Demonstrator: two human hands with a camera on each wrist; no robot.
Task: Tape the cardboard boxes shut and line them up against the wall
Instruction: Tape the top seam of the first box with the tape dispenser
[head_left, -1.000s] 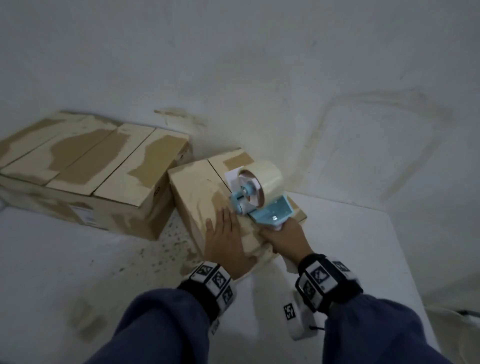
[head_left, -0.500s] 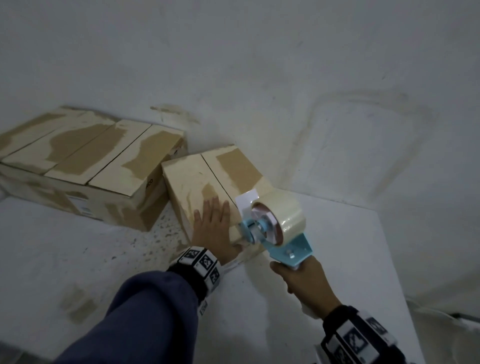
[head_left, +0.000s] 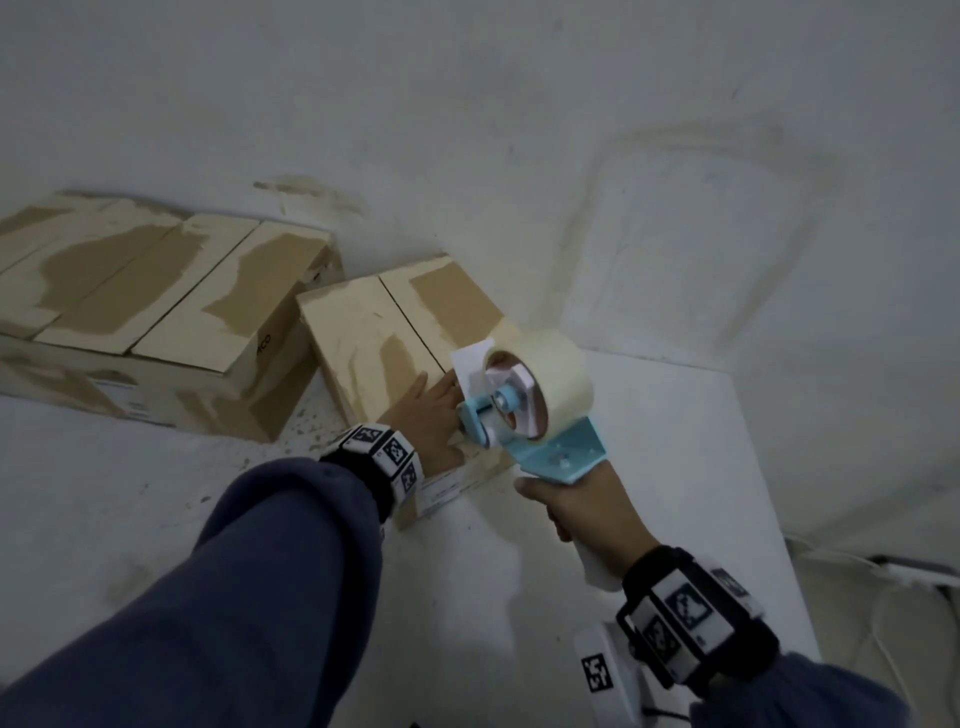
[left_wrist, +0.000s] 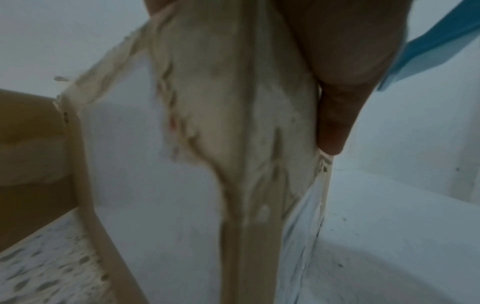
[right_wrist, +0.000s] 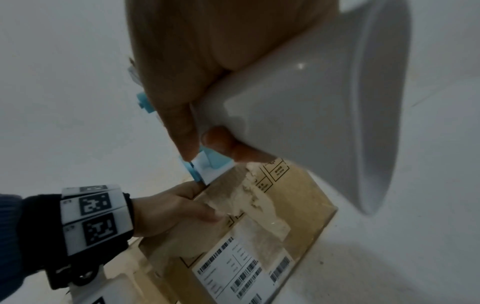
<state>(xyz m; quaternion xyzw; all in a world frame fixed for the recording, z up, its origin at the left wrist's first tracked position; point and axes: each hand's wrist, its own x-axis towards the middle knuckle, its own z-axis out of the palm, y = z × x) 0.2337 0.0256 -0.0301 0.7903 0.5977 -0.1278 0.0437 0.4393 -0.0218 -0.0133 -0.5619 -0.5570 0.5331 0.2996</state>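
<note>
Seam of the small box (head_left: 395, 332) runs toward eleven o'clock from the tape dispenser (head_left: 524, 410), gripped by the right hand (head_left: 587, 512) at its near end; left hand (head_left: 423, 415) presses flat there.

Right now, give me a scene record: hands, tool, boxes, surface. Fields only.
left hand: flat on top of the small box, fingers straight
right hand: grips the white handle of the tape dispenser
tape dispenser: blue frame, roll of clear tape, held over the near end of the small box
small box: flaps closed, centre seam visible, barcode label on near side
large boxes: against the wall, left of the small box
table: white, carries all boxes
</note>
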